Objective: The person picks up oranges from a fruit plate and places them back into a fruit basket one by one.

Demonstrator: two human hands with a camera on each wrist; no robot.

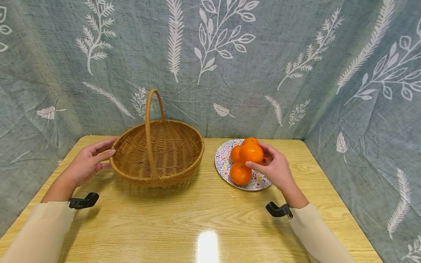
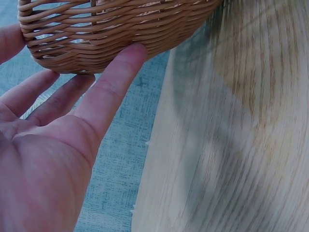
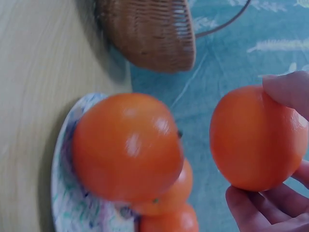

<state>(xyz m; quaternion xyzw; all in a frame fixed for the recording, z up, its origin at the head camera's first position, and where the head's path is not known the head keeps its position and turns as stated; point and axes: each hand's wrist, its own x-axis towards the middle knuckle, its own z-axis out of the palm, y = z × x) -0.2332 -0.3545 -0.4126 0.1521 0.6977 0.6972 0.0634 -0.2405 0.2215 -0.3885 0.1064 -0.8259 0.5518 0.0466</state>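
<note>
Backdrop first: grey-green leaf-print cloth (image 1: 210, 95), behind and along both sides of wood-grain table (image 1: 197, 212).

Next down in size: wicker basket (image 1: 174, 149) on left half of table, upright, with tall arched handle (image 1: 148, 135) spanning bowl. Right of basket, well apart: patterned plate (image 1: 222, 160), flat on table.

Left hand (image 1: 89, 159) at left side of basket. Fingers spread and mostly extended, fingertips touching weave near rim, not wrapped round. Cannot tell amount of pressure. Likely risk: basket sliding or tipping, from uneven push by fingertips alone.

Right hand (image 1: 274, 166) above right part of plate. Grips one orange fruit between thumb and fingers, thumb on one side, fingertips on opposite.

Smallest: held orange fruit (image 1: 251, 151), over plate in head view, apart from remaining fruits (image 1: 241, 173) in right wrist view. Count on plate: at least three, clustered; exact number uncertain, partly hidden by hand.

Judged risks: could lose held fruit through slippery, glossy skin and fingertip-only contact. Could start neighbours rolling off shallow plate by brushing cluster with knuckles. Could also strike handle or rim with fruit, from too low a path toward basket.
</note>
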